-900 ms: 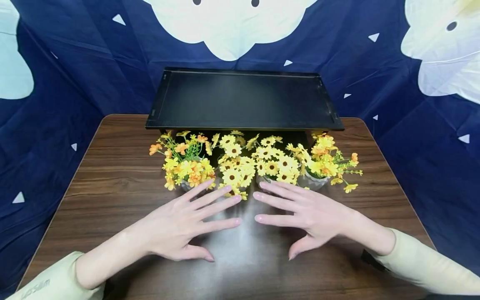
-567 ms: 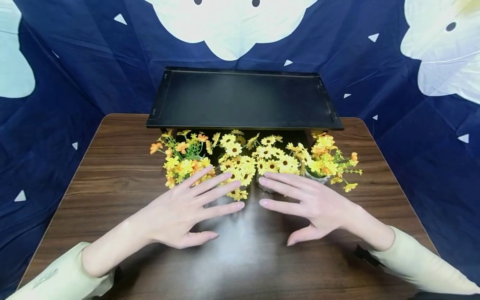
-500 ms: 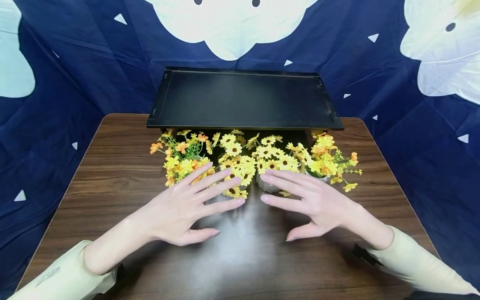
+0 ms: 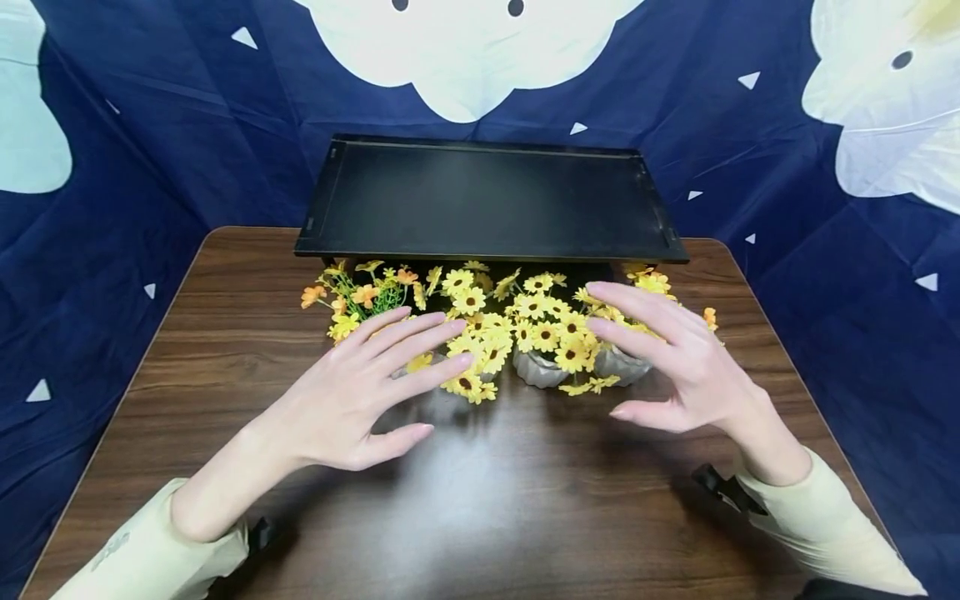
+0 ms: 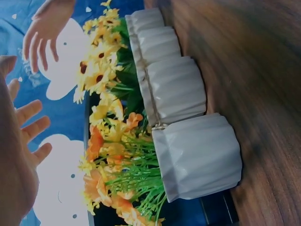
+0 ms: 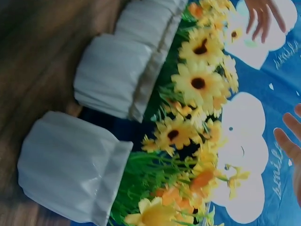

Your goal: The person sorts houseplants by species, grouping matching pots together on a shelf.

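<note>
Several white ribbed pots of artificial flowers stand in a row on the wooden table. Yellow daisies fill the two middle pots, and orange-and-yellow flowers sit at the left end. My left hand hovers before the left pots with fingers spread, hiding part of them. My right hand hangs over the right-end flowers, fingers loosely bent, thumb apart. Both hands hold nothing. In the left wrist view the nearest white pot is apart from my fingers. The right wrist view likewise shows a near white pot untouched.
Behind the flowers, a black raised stand spans the back of the wooden table. A dark blue cloth with white cloud shapes surrounds the table on the sides shown.
My right hand has moved right and forward, from before the middle daisies to over the right-end flowers. The left hand has shifted slightly forward. The pots look unmoved.
</note>
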The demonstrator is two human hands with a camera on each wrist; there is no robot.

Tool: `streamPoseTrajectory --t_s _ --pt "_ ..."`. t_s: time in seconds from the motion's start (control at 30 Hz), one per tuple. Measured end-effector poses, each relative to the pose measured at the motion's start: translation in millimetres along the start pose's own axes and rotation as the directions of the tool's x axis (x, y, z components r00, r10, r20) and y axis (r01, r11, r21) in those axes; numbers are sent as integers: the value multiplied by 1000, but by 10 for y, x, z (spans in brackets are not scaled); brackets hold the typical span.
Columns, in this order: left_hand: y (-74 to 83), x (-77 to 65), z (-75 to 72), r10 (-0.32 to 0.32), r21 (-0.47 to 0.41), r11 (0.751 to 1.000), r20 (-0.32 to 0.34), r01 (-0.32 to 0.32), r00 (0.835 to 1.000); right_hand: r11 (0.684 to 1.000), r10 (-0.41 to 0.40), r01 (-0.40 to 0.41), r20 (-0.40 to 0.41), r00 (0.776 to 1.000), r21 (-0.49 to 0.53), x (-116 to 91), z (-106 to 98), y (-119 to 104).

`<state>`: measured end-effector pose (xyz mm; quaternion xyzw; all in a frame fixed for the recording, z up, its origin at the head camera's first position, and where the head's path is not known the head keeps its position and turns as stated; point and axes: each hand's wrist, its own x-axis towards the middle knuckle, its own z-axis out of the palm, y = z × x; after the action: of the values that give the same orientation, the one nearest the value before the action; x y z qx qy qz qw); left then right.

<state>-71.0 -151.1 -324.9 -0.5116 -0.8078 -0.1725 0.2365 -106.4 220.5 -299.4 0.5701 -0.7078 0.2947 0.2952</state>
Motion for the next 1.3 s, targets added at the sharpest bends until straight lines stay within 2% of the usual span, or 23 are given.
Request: streamPoseTrajectory --t_s 0.23,0.4,0.6,0.77,0.87,1.03,1.3 --pt "-80 3 -45 -58 -4 998 -37 58 998 997 70 -64 -128 989 54 27 -95 51" --pt "-171 -2 -112 -113 -16 994 -79 112 990 983 146 -119 -201 969 141 67 -169 44" --pt "-277 -38 -167 -170 -45 985 -143 166 975 952 217 -136 -294 931 273 128 -237 66" --pt "-340 -66 -184 -222 -78 974 -183 211 958 907 272 -128 -326 905 401 95 -268 147" --pt "-379 -80 -182 -264 -103 964 -205 247 943 883 305 -140 -321 897 448 41 -298 181" --pt "-465 -139 -168 -335 -143 940 -236 309 912 871 346 -182 -308 886 457 -80 -361 231" --pt "-651 -228 -188 -436 -229 898 -330 377 838 804 465 -282 -258 847 524 -367 -476 411"
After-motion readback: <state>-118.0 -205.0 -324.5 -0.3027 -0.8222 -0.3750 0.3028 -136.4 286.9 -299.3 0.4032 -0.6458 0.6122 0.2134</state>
